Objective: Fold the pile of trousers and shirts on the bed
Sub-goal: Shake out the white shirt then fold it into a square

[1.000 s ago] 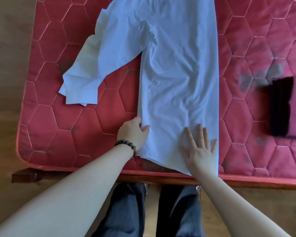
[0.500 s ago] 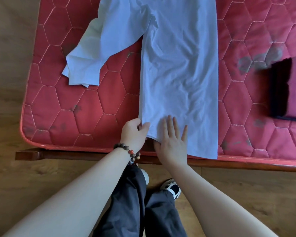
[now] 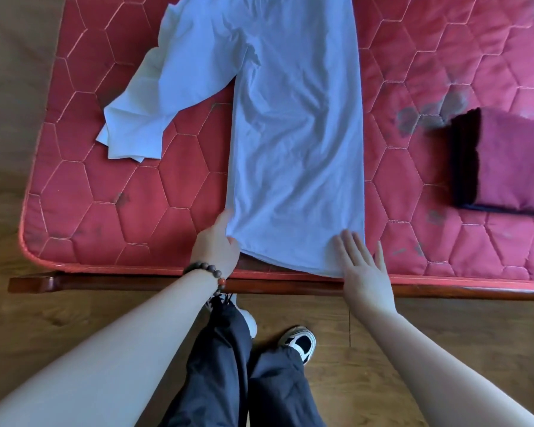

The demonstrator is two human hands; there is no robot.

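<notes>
A pale blue long-sleeved shirt (image 3: pixel 293 134) lies lengthwise on the red quilted mattress (image 3: pixel 142 204), its body folded into a narrow strip. One sleeve (image 3: pixel 154 106) trails out to the left. My left hand (image 3: pixel 218 245), with a bead bracelet at the wrist, pinches the near left corner of the hem. My right hand (image 3: pixel 363 269) lies flat with fingers spread on the near right corner, partly over the mattress edge.
A folded dark red and black garment (image 3: pixel 503 161) sits on the mattress at the right. The bed's wooden frame (image 3: pixel 130 283) runs along the near edge. Below are the wooden floor, dark trousers and sneakers (image 3: pixel 299 342).
My right hand has slid from the left part of the hem across to its right corner. My left hand keeps its hold on the left corner.
</notes>
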